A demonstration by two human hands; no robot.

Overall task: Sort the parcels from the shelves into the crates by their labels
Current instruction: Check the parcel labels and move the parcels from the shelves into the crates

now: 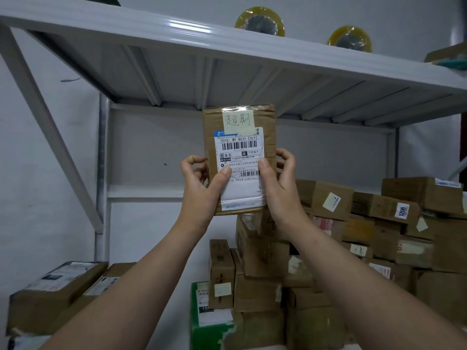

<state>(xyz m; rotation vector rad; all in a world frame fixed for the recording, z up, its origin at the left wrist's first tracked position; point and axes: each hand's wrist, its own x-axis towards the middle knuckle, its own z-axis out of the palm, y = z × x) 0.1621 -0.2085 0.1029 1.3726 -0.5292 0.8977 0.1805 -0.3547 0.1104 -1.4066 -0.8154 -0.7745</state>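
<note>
I hold a small brown cardboard parcel (238, 157) upright in front of the shelf, its face toward me. It carries a white shipping label with barcodes and a yellow handwritten note taped at the top. My left hand (199, 183) grips its left edge, thumb pressed on the label. My right hand (280, 180) grips the right edge, thumb on the label too. No crates are in view.
A white metal shelf board (177, 29) spans overhead with two rolls of tape (260, 21) on it. Several stacked cardboard parcels (379, 223) fill the lower shelf at right. A green box (209, 324) stands below centre, and more parcels (58, 289) lie at lower left.
</note>
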